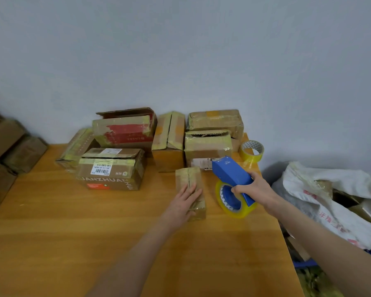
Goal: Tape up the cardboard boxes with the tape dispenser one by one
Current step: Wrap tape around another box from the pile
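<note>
Cardboard box [188,176] under flat L hand [185,203]; R hand [257,190] grips tape dispenser [231,172] alongside.

A wooden table [73,232] with an orange-brown top stands against a pale wall. Near its middle lies a small box [187,176], long side running away from the viewer. A blue dispenser [231,172] is held just right of it; whether its yellow roll touches the top cannot be told. Further back on the left sit a labelled box [111,174], a flat box [77,146] leaning beside it, and a red-printed box [126,133] behind. An upright box [168,142] stands mid-row, then a box with a lifted flap [208,146], with another box [215,120] behind it. A spare tape roll [250,158] stands on edge at the back right corner
</note>
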A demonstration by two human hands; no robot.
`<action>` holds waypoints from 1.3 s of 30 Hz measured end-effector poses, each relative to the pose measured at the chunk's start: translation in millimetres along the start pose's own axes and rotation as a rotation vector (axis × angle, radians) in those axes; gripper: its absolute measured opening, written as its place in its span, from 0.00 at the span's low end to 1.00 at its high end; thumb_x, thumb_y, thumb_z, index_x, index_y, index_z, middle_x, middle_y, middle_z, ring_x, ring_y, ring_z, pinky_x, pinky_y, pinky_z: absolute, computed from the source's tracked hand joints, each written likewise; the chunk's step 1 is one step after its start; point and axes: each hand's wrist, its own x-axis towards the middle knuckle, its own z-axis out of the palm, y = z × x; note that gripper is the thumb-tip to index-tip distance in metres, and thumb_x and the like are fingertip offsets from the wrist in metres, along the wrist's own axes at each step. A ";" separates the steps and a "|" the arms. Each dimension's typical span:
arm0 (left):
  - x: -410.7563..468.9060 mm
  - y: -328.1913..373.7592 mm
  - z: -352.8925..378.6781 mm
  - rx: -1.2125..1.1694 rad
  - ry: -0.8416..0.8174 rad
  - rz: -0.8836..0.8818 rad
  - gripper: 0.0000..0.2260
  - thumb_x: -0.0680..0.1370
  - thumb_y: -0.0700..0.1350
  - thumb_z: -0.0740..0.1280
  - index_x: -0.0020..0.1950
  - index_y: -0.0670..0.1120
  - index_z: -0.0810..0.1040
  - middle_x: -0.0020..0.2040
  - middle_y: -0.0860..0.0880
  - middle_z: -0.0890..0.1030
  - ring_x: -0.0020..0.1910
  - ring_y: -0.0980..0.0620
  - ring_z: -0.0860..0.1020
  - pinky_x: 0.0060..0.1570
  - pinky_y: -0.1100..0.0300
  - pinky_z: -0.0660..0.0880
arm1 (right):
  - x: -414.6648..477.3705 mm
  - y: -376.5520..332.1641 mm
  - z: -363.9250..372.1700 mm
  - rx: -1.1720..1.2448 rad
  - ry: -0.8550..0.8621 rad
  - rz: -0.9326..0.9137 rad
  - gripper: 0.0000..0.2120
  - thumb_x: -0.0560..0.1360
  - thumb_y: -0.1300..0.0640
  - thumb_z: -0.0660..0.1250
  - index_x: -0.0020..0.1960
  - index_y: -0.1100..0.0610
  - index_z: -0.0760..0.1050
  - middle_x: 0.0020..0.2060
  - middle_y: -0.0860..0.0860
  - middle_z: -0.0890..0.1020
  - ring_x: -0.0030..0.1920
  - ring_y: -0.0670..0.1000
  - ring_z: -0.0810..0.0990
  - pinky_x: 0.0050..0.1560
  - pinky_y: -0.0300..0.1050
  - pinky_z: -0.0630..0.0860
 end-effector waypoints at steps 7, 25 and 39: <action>-0.2 -4.7 -15.8 0.148 -0.073 0.053 0.38 0.78 0.51 0.66 0.79 0.55 0.44 0.76 0.59 0.38 0.75 0.58 0.38 0.75 0.51 0.42 | -7.2 -12.2 -11.4 0.022 -0.117 -0.052 0.29 0.56 0.55 0.74 0.56 0.50 0.73 0.52 0.52 0.79 0.51 0.53 0.80 0.47 0.43 0.76; -5.6 37.6 -83.4 -1.372 0.232 -0.451 0.05 0.80 0.44 0.65 0.51 0.45 0.80 0.45 0.49 0.82 0.42 0.54 0.77 0.44 0.61 0.75 | -17.1 -49.5 -9.9 -0.117 -0.373 -0.233 0.35 0.58 0.57 0.74 0.62 0.40 0.72 0.57 0.49 0.77 0.54 0.48 0.80 0.48 0.40 0.77; -13.9 31.9 -77.6 -1.202 0.319 -0.624 0.08 0.77 0.45 0.70 0.50 0.41 0.82 0.36 0.48 0.82 0.33 0.55 0.75 0.38 0.62 0.75 | -21.1 -56.1 -1.9 -0.348 -0.376 -0.375 0.29 0.59 0.52 0.75 0.60 0.43 0.73 0.53 0.47 0.78 0.52 0.47 0.79 0.51 0.43 0.79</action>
